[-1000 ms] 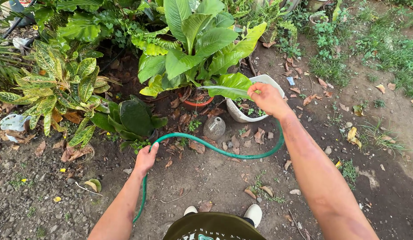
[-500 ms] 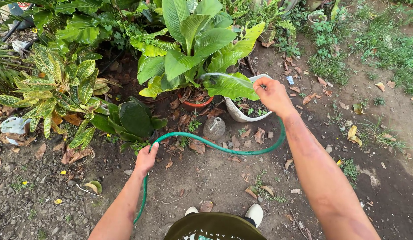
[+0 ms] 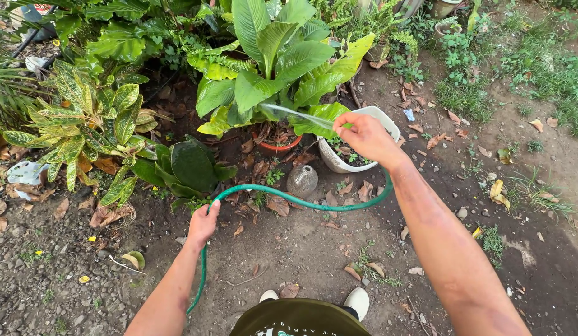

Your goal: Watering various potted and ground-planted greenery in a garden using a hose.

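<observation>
Right hand: my right hand is closed round the outlet end of the green garden hose, thumb apparently pressed over the mouth, which I judge is why the water jet leaves as a flat thin fan.
Left hand: my left hand is clamped round the same hose lower down, I judge to take up slack and keep the loop off the plants.
Hose position: one hose; it runs from beside my left forearm, up through the left hand, arcs over bare soil past the clear glass bottle, and rises to the right hand above the white pot.
Water direction: the jet goes leftward toward the broad-leaved plant standing in the terracotta pot.
Pots counted: two near the hands, one white, one terracotta; more small ones far back, too unclear to count.
Other plants: one speckled croton at left, one dark-leaved plant just beyond my left hand.
Feet: two white shoes on the dirt.
</observation>
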